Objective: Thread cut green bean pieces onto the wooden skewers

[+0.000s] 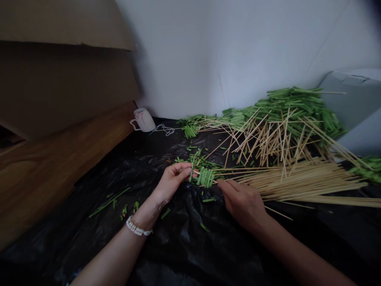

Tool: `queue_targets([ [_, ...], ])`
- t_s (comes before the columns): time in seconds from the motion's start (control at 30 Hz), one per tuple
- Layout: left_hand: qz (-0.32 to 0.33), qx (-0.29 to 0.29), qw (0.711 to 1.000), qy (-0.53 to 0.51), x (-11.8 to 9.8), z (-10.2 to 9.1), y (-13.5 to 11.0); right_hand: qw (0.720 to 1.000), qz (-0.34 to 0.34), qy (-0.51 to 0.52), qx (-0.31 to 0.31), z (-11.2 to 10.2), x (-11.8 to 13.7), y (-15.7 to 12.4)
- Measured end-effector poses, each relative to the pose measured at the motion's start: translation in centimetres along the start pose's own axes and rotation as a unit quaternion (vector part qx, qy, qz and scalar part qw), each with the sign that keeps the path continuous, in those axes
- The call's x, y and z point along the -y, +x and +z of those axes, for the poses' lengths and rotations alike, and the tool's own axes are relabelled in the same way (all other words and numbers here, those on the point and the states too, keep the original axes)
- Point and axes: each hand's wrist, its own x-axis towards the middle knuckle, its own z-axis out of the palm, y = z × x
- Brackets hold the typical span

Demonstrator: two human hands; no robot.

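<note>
My right hand (pixel 239 198) is closed around a thin wooden skewer (pixel 215 182) that points left. Several short green bean pieces (pixel 205 177) sit side by side across the skewer. At its left end my left hand (pixel 177 176), with a beaded bracelet on the wrist, pinches one more green bean piece (pixel 193 169) between thumb and fingers. This piece stands nearly upright against the skewer's tip; whether the tip has gone through it I cannot tell. Loose green scraps (pixel 208 162) lie just behind the hands on black plastic sheeting (pixel 184 246).
Bare skewers (pixel 309 180) lie in a bundle at right, with filled skewers (pixel 297 105) heaped behind. A white mug (pixel 144 120) and tangled string (pixel 166 129) stand near the wall. A cardboard box (pixel 68 75) is at left; a grey container (pixel 354 95) at far right.
</note>
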Motion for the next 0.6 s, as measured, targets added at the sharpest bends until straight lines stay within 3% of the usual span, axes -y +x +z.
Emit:
queue_targets([
  [0.27,0.01,-0.006,1.0,0.015,-0.12,0.08,0.11,1.0,0.005,-0.004,0.001,0.11,0.09,-0.02],
  [0.6,0.052,-0.009,0.992,0.115,-0.21,0.07,0.03,1.0,0.015,0.008,0.016,0.06,0.45,0.02],
])
